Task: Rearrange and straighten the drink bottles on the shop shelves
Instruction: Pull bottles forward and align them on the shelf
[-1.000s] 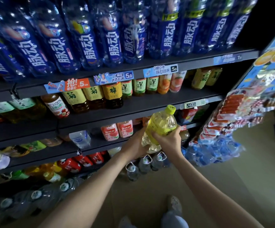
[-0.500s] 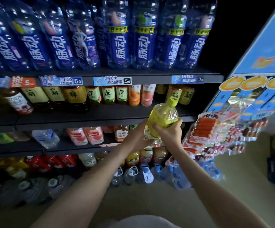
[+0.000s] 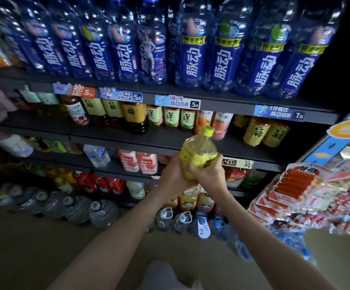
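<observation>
Bottle (image 3: 199, 148) in grip of left hand (image 3: 172, 177) and right hand (image 3: 210, 174), label (image 3: 200, 159) partly obscured.

**One head-worn view, facing the shelves**

A single wide-angle camera looks from the person's head, forward and slightly down, at the shelves (image 3: 228, 105) from within arm's reach. Both forearms enter from the bottom edge. The left hand (image 3: 173, 176) and right hand (image 3: 208, 174) meet on a bottle (image 3: 199, 151) near mid-frame. The floor (image 3: 33, 248) fills the lower part.
</observation>
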{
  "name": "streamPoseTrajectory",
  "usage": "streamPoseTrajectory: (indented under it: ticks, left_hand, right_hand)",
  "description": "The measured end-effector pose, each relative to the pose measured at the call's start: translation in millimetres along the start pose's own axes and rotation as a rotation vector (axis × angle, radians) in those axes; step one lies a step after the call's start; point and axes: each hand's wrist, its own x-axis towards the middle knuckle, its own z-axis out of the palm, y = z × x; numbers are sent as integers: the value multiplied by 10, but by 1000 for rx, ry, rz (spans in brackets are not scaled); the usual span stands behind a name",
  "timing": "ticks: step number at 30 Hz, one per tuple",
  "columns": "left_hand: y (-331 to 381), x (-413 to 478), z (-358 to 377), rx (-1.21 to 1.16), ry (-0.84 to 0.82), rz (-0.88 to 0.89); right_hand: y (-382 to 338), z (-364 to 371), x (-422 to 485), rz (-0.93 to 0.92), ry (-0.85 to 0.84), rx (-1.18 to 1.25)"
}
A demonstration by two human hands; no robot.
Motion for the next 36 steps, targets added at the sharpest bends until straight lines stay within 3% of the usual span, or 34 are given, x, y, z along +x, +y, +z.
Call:
streamPoseTrajectory:
  ticks: [8, 15, 20, 26, 30, 36]
  left_hand:
    - [-440, -170, -719, -5, 91, -69]
    - [-1037, -244, -1761, -21, 105, -141]
    - [-1457, -128, -2639, -157, -34, -21]
    - [-1901, 19, -3290, -59, -161, -148]
    - [-2145, 77, -3475, -47, -16, -306]
    - [-2425, 191, -3761, -70, 257, -375]
  right_hand:
    - [-368, 738, -105, -7, -128, 10]
    - [-915, 1825, -293, -15, -119, -32]
    - [-1300, 2607, -333, 26, -63, 74]
    - [-1591, 3087, -282, 15, 21, 101]
    - [-1649, 3311, -167, 16, 70, 140]
    - [-1728, 3681, 6, 25, 165, 247]
